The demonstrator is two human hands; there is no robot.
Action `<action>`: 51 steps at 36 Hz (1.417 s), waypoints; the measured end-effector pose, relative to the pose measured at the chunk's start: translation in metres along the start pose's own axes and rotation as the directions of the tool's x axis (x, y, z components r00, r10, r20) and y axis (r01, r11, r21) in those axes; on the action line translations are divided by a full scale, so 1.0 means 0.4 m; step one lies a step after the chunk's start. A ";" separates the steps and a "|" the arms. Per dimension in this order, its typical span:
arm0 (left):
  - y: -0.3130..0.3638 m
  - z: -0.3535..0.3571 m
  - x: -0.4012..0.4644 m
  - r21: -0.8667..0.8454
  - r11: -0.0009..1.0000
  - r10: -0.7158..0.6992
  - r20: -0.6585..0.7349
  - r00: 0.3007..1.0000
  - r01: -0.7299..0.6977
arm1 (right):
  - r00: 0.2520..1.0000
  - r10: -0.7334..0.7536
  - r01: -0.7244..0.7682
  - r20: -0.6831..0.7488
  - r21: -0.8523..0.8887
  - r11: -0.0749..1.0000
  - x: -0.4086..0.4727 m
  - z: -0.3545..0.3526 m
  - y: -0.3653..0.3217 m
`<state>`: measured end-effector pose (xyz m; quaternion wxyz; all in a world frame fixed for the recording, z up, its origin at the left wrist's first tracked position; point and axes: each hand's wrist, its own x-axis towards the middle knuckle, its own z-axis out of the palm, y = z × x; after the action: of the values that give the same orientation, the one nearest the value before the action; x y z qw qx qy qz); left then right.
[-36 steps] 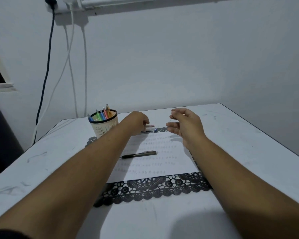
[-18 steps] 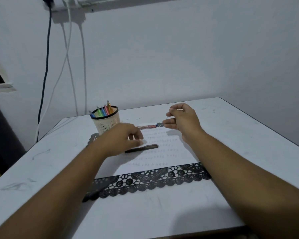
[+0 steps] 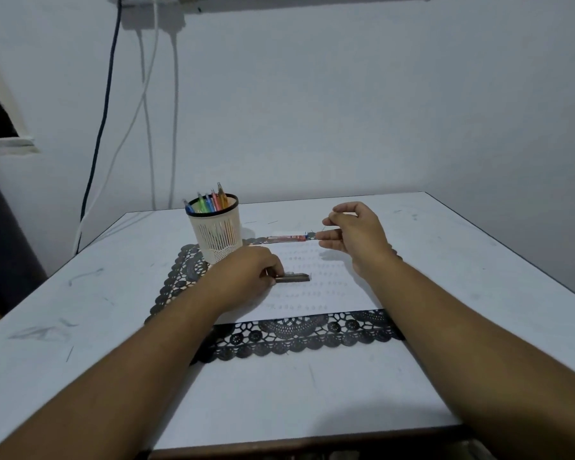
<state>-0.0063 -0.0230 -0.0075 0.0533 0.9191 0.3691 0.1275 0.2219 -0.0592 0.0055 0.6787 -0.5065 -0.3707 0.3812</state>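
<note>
We've got our left hand (image 3: 246, 273) curled round the dark pen (image 3: 292, 277) under its fingertips, our right hand (image 3: 356, 234) pinching what looks like a thin lead (image 3: 329, 230) just beside the red tube (image 3: 286, 238), so we'd lift the pen slowly and keep that lead straight.

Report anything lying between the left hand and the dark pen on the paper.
Nothing visible stands between them. The left hand is at the dark pen, with its fingers on the pen's left end. The pen cup stands behind the hand, out of the way.
</note>
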 end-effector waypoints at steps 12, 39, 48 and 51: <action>-0.049 -0.009 -0.015 -0.391 0.920 -0.131 -0.244 0.961 0.026 | 0.997 -0.066 0.062 0.045 0.082 0.995 -0.013 0.017 -0.009; -0.049 0.004 -0.014 -0.545 0.838 -0.142 -0.270 0.953 -0.030 | 0.949 -0.270 0.292 0.162 -0.127 0.948 -0.056 0.058 -0.006; -0.048 0.005 -0.014 -0.552 0.833 -0.148 -0.265 0.953 -0.024 | 0.942 -0.285 0.315 0.176 -0.178 0.932 -0.067 0.063 0.001; -0.052 0.006 -0.013 -0.557 0.830 -0.159 -0.262 0.952 -0.014 | 0.943 -0.284 0.314 0.176 -0.178 0.933 -0.069 0.065 0.002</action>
<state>-0.0230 -0.0117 -0.0148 0.2651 0.8196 0.3552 0.3631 0.1866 -0.0731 0.0070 0.6443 -0.4812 -0.5297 0.2697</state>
